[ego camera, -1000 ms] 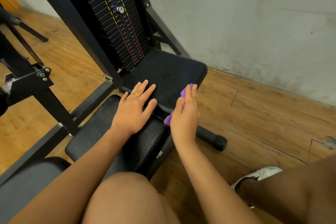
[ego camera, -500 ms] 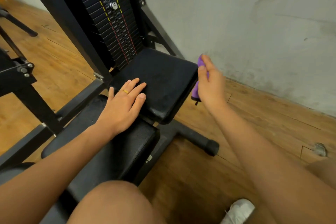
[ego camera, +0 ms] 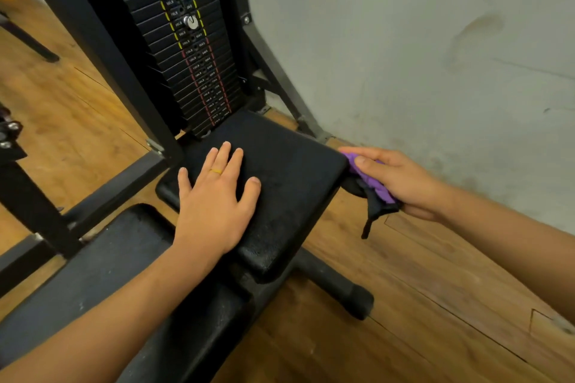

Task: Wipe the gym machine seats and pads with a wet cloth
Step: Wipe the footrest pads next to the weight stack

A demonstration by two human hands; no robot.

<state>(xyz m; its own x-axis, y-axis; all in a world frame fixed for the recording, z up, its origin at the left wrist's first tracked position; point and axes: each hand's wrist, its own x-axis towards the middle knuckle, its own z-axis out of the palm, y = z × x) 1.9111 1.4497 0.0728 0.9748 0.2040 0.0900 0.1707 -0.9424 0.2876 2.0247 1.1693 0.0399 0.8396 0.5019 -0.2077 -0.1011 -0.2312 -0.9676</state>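
Note:
A black padded seat (ego camera: 292, 171) stands in front of the machine's weight stack (ego camera: 189, 50). My left hand (ego camera: 214, 199) lies flat on the seat's near left part, fingers spread and straight, a yellow ring on one finger. At the seat's right edge, my right hand (ego camera: 395, 180) grips a purple cloth (ego camera: 373, 183) and presses it against the side of the pad. A dark strip of the cloth hangs below the hand. A second, longer black pad (ego camera: 102, 270) lies nearer to me on the left.
A grey wall (ego camera: 420, 56) rises close behind the seat on the right. The black frame posts (ego camera: 102, 53) stand left of the stack. A black foot bar with a rubber cap (ego camera: 345, 292) sticks out over the wooden floor (ego camera: 420, 305) under the seat.
My right hand has carried the cloth from the seat's near right edge up along the side to its far right corner. The left hand stays flat on the seat.

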